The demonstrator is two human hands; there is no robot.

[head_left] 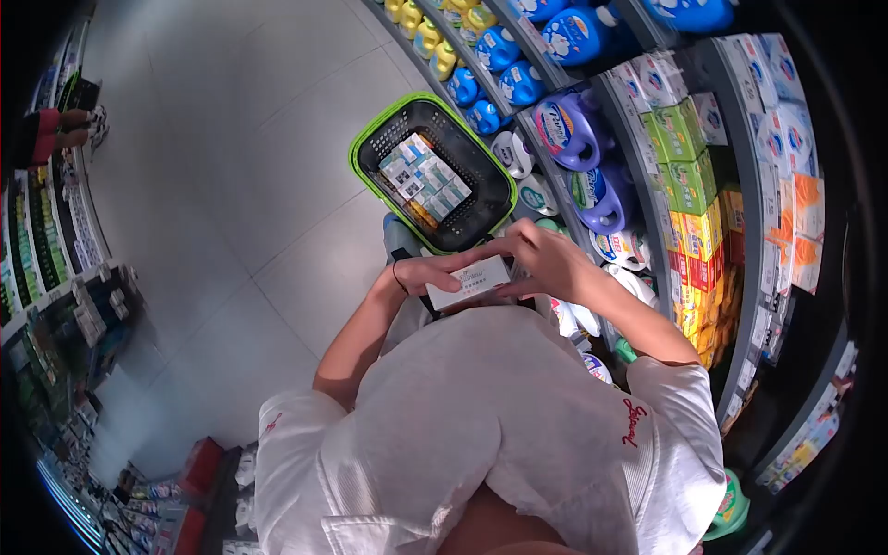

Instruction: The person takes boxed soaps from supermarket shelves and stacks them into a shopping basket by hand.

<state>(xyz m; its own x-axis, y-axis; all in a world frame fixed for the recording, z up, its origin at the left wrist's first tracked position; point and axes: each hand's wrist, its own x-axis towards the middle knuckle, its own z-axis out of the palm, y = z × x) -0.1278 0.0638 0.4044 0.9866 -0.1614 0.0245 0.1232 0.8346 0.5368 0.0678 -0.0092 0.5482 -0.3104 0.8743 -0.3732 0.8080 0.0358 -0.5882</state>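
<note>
Close to my chest I hold a small white box point(470, 283) with dark print on its face. My left hand point(427, 274), with a black band at the wrist, is closed around the box's left side. My right hand point(548, 263) grips the right end, its fingers bent over the upper corner. Just beyond my hands stands a black basket point(370, 153) with a bright green rim. Inside it lie several small white and pale blue boxes point(427, 180), packed side by side, with some orange packaging at their edges.
Store shelves point(638, 139) curve along my right, holding blue detergent bottles point(578, 35), purple jugs point(564, 131) and green boxes point(689, 185). Pale floor tiles point(231, 166) extend to the left. Another person's legs point(72, 129) show at the far left beside more shelves.
</note>
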